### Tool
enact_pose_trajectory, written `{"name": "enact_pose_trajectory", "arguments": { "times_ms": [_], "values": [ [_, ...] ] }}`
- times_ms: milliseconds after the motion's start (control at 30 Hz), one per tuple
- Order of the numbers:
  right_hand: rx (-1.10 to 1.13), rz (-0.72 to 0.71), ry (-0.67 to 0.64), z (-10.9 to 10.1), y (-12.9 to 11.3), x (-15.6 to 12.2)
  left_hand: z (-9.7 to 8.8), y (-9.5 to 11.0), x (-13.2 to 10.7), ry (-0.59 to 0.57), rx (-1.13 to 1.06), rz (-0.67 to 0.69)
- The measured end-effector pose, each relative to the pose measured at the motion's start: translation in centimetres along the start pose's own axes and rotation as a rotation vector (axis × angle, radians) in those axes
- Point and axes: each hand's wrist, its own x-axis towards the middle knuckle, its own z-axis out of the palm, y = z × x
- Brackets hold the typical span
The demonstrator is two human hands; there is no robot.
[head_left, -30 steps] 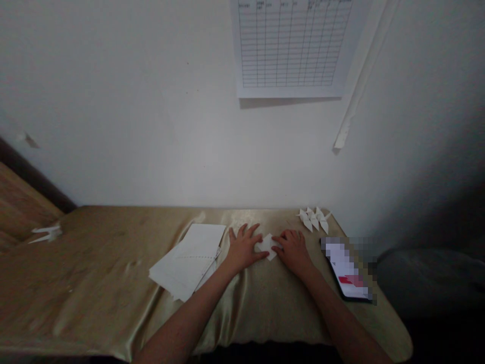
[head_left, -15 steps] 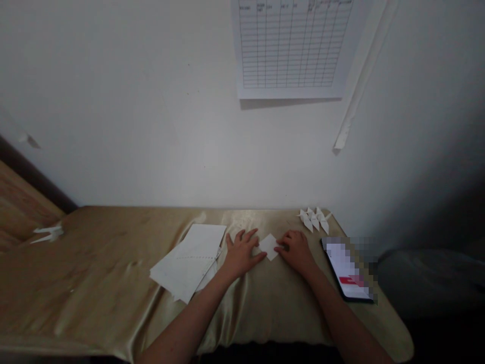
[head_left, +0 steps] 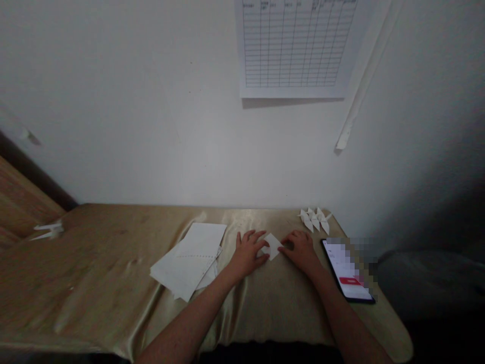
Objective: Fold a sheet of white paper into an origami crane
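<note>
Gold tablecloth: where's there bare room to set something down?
Biggest patch: mostly bare cloth left of the paper stack, toward the white object at far left. Smaller: between the forearms, on the near side of the small paper square. Crowded: right end, with right hand, folded paper figures and phone.

Dim, grainy view: wall (head_left: 151,111) brightest centrally, deeply shaded at right; cloth (head_left: 98,263) with satin glare; sheet (head_left: 291,50) casting a soft shadow beneath; phone (head_left: 344,268) lit, partly pixelated.
</note>
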Motion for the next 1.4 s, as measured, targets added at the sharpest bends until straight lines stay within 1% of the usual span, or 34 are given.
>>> {"name": "enact_pose_trajectory", "arguments": {
  "times_ms": [67,100,267,533,833,1033,1167,1267,1400],
  "values": [
    [0.019,-0.003,-0.006,0.0,0.0,0.0,0.1,0.1,0.0,0.003,-0.010,0.052],
    [0.027,-0.005,-0.011,-0.1,0.0,0.0,0.2,0.2,-0.1,0.012,-0.016,0.056],
    [0.055,0.007,-0.032,-0.5,0.0,0.1,0.4,0.8,-0.2,0.025,-0.056,0.017],
    [0.091,-0.007,-0.068,-0.7,0.3,0.3,-0.1,1.2,-0.3,0.038,-0.079,-0.020],
    [0.124,-0.040,-0.027,-0.4,0.8,0.5,-0.3,1.3,-0.2,0.013,-0.096,-0.062],
    [0.137,-0.102,-0.034,-0.3,1.0,0.7,-0.3,1.0,-0.2,0.029,-0.122,-0.046],
    [0.129,-0.123,-0.032,-0.4,0.9,0.8,0.0,0.5,0.0,0.001,-0.126,-0.047],
    [0.135,-0.117,-0.036,-0.3,0.7,0.7,0.2,0.1,0.2,-0.019,-0.129,-0.051],
    [0.160,-0.090,-0.017,0.1,0.3,0.7,0.4,-0.2,0.3,0.004,-0.119,-0.072]
  ]
}}
